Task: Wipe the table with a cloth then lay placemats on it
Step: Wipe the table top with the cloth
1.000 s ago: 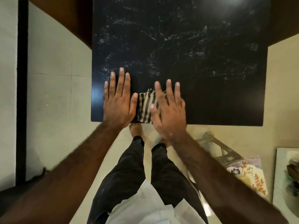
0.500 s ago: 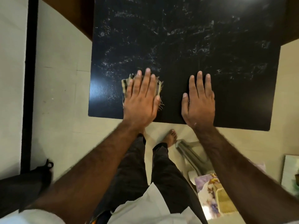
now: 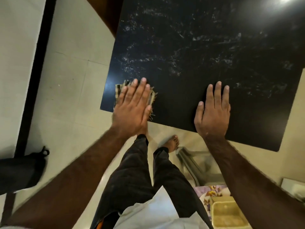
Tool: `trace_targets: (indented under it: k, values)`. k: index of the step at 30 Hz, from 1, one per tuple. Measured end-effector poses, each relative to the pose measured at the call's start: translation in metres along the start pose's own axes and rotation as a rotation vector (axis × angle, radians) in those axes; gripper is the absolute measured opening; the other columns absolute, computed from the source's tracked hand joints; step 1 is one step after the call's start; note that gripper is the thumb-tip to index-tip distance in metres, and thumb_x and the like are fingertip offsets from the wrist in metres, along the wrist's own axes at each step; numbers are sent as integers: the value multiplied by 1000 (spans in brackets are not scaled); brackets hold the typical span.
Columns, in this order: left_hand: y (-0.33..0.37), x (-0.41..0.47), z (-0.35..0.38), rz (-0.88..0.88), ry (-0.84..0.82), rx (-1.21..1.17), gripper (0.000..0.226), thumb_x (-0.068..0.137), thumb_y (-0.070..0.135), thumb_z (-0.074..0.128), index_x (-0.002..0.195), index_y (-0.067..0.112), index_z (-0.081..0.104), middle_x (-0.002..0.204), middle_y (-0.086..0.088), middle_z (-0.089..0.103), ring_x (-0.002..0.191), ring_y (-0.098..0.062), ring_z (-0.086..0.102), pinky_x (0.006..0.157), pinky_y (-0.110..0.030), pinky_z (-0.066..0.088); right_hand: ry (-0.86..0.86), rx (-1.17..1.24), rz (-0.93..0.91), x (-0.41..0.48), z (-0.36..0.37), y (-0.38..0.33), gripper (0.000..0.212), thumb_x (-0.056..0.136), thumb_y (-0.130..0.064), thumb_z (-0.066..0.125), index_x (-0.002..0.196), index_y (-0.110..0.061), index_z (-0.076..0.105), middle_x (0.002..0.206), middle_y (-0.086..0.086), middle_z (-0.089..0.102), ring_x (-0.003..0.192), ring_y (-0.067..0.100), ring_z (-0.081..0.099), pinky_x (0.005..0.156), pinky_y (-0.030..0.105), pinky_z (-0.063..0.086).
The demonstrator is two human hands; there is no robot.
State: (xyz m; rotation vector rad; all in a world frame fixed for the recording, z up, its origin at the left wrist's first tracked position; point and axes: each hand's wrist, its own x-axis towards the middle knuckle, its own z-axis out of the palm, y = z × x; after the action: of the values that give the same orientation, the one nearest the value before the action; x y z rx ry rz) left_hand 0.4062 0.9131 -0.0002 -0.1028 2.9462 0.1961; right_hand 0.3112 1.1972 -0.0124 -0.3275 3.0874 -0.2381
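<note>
cloth sliding toward table lower-left corner | left hand pressing flat | right hand spreading, bracing | soft, limp; pinch an edge

The table top is black, smooth and glossy. It throws back a bright glare at the far right and is streaked with dull whitish smears. The cloth beneath my left hand is coarse woven checked fabric, its edges frayed into loose threads. The floor is pale smooth tile with a soft sheen. My trousers are dark matt cloth.
</note>
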Motion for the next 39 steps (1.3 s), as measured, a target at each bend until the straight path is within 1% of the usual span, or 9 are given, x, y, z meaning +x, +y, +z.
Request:
trace_targets:
  k: [6, 12, 15, 21, 25, 28, 32, 36, 39]
  values:
    - [4, 51, -13, -123, 75, -32, 76, 116, 53, 21, 178, 13, 5, 187, -9, -3, 173, -32, 0, 138, -57, 8, -31, -27, 13, 0, 0, -2, 68, 117, -43, 33, 178, -20, 20, 188, 3, 9, 174, 30, 4, 134, 56, 26]
    - [38, 39, -4, 66, 81, -76, 75, 116, 48, 27, 178, 12, 7, 187, -9, -2, 173, -29, -1, 138, -56, 10, -78, -34, 15, 4, -7, -16, 72, 116, -48, 34, 178, -16, 17, 188, 9, 8, 174, 35, 5, 131, 64, 31]
    - [24, 23, -2, 112, 70, -58, 74, 117, 49, 25, 179, 13, 6, 187, -8, -3, 173, -28, -2, 138, -56, 11, -85, -34, -107, 13, -3, -51, 76, 116, -55, 33, 179, -17, 15, 188, 10, 5, 174, 36, 4, 128, 62, 35]
    - [-38, 33, -13, -56, 20, -21, 74, 117, 53, 18, 178, 15, 1, 187, -9, -7, 173, -31, -4, 138, -58, 9, -90, -42, -149, 20, 10, -85, 80, 115, -62, 33, 179, -16, 17, 188, 10, 3, 174, 35, 1, 128, 58, 35]
    - [-31, 67, -24, -112, 69, -37, 74, 117, 52, 18, 178, 14, 3, 187, -9, -3, 173, -32, -2, 138, -58, 10, -84, -59, -139, 20, 9, -86, 78, 115, -58, 35, 179, -17, 19, 188, 9, 5, 174, 34, 2, 129, 55, 33]
    - [0, 70, -20, 9, 40, -26, 76, 116, 52, 20, 178, 13, 3, 187, -11, -5, 173, -33, -3, 137, -60, 10, -85, -44, -131, 19, 6, -88, 73, 115, -50, 37, 179, -17, 21, 188, 9, 7, 174, 33, 4, 129, 55, 34]
    - [12, 19, -7, 178, -6, -37, 76, 116, 51, 22, 178, 14, 3, 187, -9, -8, 173, -29, -5, 137, -58, 11, -106, -29, -135, 20, 4, -86, 71, 114, -42, 37, 179, -17, 21, 188, 8, 7, 174, 32, 3, 130, 55, 32]
    - [-36, -5, -5, 48, -24, -28, 75, 116, 53, 17, 179, 16, 1, 187, -7, -9, 173, -29, -5, 138, -59, 12, -105, -14, -114, 20, 3, -89, 72, 113, -40, 38, 178, -15, 21, 188, 8, 8, 174, 33, 4, 130, 55, 32]
    - [-56, 15, -12, -18, 4, -1, 75, 116, 53, 17, 179, 14, 2, 187, -8, -6, 173, -30, -4, 139, -58, 10, -82, -32, -115, 19, 5, -89, 72, 114, -40, 38, 179, -15, 21, 188, 8, 9, 174, 33, 5, 130, 54, 33]
